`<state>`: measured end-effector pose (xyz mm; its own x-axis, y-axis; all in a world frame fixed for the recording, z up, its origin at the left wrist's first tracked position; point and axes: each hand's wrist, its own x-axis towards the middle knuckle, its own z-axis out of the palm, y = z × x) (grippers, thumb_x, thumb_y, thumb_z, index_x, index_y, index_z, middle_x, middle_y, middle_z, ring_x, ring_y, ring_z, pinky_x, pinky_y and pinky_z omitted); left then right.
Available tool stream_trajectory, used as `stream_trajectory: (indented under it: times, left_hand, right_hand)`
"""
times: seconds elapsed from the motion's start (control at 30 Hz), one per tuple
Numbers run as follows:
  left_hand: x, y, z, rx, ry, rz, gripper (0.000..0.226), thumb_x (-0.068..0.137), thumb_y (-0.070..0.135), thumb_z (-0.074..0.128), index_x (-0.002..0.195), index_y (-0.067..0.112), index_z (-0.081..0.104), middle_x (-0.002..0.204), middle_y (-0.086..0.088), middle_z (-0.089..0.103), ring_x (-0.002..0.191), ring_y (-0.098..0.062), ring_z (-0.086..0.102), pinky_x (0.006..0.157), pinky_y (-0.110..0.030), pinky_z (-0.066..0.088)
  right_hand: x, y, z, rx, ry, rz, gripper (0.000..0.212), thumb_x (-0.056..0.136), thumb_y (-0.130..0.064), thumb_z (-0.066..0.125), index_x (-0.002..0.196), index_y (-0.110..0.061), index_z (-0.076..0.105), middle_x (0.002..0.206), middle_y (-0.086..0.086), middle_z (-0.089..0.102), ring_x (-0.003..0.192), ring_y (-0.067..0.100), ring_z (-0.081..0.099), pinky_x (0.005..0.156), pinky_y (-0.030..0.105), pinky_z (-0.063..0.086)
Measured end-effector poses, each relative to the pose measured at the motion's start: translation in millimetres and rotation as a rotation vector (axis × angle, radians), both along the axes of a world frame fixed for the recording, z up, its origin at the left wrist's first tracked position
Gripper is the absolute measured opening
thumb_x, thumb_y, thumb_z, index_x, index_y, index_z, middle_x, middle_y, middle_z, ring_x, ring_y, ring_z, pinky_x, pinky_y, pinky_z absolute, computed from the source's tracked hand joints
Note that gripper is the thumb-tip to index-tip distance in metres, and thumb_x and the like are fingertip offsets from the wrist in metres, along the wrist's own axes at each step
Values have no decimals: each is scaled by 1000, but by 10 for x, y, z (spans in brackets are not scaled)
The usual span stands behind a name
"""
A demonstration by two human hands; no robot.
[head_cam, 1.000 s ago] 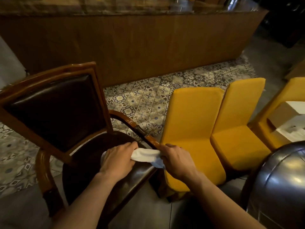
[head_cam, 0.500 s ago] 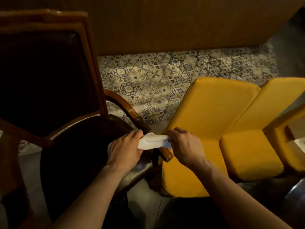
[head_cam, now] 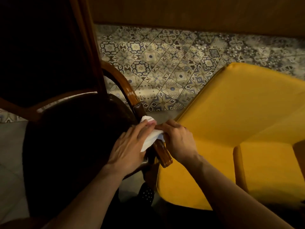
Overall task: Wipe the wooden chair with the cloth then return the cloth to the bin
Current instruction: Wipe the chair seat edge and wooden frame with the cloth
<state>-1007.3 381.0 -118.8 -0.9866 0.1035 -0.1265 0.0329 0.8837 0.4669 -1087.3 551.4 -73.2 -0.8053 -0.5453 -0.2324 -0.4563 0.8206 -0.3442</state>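
Dark wooden armchair with padded seat (head_cam: 74, 146) is sitting left of its glossy brown wooden armrest (head_cam: 162, 153), the landmark. Left hand (head_cam: 128, 146) is lying on the armrest's inner side, fingers nearly straight, pressing the white folded cloth (head_cam: 151, 138) onto the rail. The cloth is draping across the armrest near its front end. Right hand (head_cam: 179, 142) is curling over from the outer side, pinching the cloth. Armrest's long axis is running backrest-to-wearer, both hands equally near; the next stroke should probably follow it. Yellow upholstered chair (head_cam: 239, 113) is standing right of the armrest.

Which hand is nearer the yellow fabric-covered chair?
Right. The right hand, pinching the white cloth, is beside the yellow fabric-covered chair; the left hand lies beyond the wooden armrest.
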Motion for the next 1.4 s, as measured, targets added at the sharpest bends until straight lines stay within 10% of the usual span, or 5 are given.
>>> stream_trajectory:
  times: [0.3,0.67,0.8,1.03,1.4]
  left_hand:
    - [-35,479,-367,30,66,83,79,103,61,23,162,13,4,171,-1,2,157,-13,-5,127,-38,5]
    - [-66,644,-526,125,106,225,64,103,39,39,161,20,18,170,8,11,157,-13,6,122,-47,27]
    - [-55,646,-592,179,141,237,62,104,38,41,160,19,23,169,8,17,156,-14,10,123,-47,23]
    - [-48,712,-657,189,190,232,59,104,34,49,157,17,31,168,3,23,156,-15,14,123,-47,23]
    - [393,1034,-674,183,171,109,55,100,33,52,152,20,41,165,2,30,154,-15,19,118,-52,31]
  right_hand:
    - [-267,302,-314,-118,-131,153,46,94,-28,51,139,-31,57,122,1,66,103,29,64,75,44,55]
    - [-1177,-168,-243,58,-4,622,69,92,-39,21,159,-25,24,168,-7,18,154,17,17,119,38,33]
    - [-1360,-437,-494,242,121,965,69,102,-22,46,161,-23,10,169,-7,1,156,17,-5,123,37,21]
    - [-1446,-378,-709,171,204,1051,77,94,-1,44,161,-22,11,169,-5,4,156,17,-2,124,26,16]
    - [-1400,-371,-744,196,159,1007,111,71,21,40,160,-34,1,168,-17,-7,155,10,-9,85,34,60]
